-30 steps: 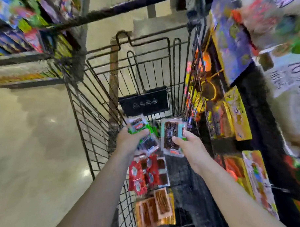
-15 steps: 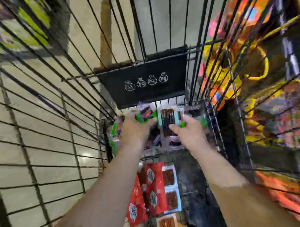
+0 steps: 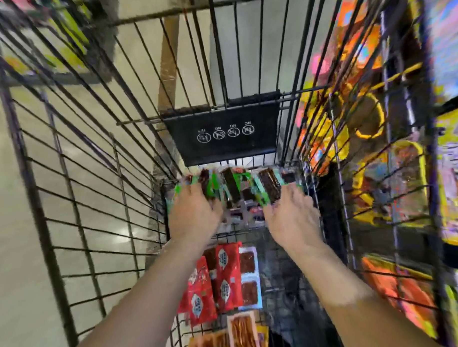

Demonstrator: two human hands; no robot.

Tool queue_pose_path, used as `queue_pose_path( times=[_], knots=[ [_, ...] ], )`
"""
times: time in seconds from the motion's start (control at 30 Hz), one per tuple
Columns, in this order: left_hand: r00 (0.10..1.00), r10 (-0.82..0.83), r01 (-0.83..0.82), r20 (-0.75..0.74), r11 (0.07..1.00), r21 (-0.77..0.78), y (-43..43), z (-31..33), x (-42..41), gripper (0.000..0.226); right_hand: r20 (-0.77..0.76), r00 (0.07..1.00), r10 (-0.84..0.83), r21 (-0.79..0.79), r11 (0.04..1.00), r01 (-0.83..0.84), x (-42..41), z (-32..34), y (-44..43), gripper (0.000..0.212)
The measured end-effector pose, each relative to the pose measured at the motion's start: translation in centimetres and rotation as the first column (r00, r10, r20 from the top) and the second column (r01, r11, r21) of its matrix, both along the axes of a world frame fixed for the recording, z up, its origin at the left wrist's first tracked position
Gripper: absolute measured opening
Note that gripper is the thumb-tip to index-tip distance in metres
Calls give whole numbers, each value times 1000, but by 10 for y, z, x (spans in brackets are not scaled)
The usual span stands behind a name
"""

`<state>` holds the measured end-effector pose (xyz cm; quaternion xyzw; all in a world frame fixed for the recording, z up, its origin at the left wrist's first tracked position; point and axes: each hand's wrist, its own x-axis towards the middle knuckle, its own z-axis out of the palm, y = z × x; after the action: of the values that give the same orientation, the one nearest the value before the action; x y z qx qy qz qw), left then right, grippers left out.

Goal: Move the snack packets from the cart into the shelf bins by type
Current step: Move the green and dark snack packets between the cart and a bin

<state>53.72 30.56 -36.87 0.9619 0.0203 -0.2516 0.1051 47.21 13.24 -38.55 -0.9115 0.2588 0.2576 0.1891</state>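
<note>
left hand [image 3: 195, 213] and right hand [image 3: 291, 218] on blurred green packets [image 3: 239, 190] with dark strips; grip unclear.

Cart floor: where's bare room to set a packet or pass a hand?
Free: the dark wire floor between the red foil packets and the cart's right wire wall. Crowded: far end, green packets under left hand and right hand; orange packets nearest.

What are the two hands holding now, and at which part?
It cannot be told. The left hand and the right hand lie on the green packets at the far end of the cart, but blur hides any grip.
</note>
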Motion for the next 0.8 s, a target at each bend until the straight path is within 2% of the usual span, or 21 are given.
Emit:
queue_pose_path(
  times=[0.13,0.3,0.37,0.47,0.63,0.8],
  knots=[
    [992,-116,119,-41,988,100,10,60,-25,52,-17,990,143,-93,985,-144,-29,57,8,57],
    [963,-263,256,59,961,105,36,146,-74,50,5,969,247,-179,953,-242,-77,147,33,74],
    [943,-315,306,106,947,97,49,185,-97,54,40,964,265,-225,942,-249,-103,185,50,73],
    [906,-392,374,163,918,128,77,241,-133,64,96,959,267,-287,930,-230,-146,244,78,68],
    [834,-504,472,226,863,181,136,312,-195,63,144,969,200,-355,925,-138,-231,334,123,68],
    [732,-594,569,333,803,180,160,366,-242,62,187,978,88,-433,902,2,-314,386,150,65]
  ],
)
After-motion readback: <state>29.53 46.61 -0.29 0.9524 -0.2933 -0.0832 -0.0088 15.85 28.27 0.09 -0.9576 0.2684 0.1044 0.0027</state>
